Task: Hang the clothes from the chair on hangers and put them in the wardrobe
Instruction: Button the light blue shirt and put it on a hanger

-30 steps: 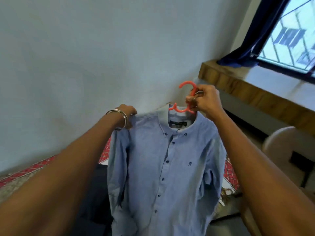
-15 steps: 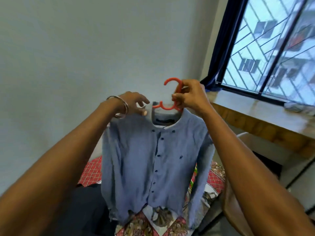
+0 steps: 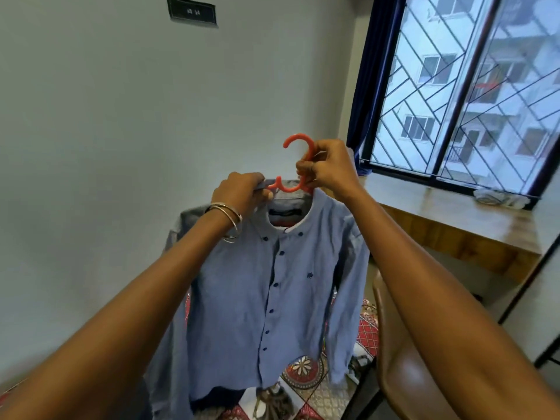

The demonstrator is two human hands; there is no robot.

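Head view: a light blue button-down shirt (image 3: 266, 286) hangs on an orange plastic hanger (image 3: 295, 165), held up in the air in front of a pale wall (image 3: 121, 116). The right hand (image 3: 328, 169) grips the hanger's neck just below the hook. The left hand (image 3: 242, 195), with two metal bangles (image 3: 230, 218) at the wrist, pinches the shirt collar at the hanger's left shoulder. Below the shirt lies a patterned bedspread (image 3: 306, 380). A brown chair (image 3: 403, 368) stands at lower right, beside a wooden window ledge (image 3: 454, 219) under a barred window (image 3: 469, 86).
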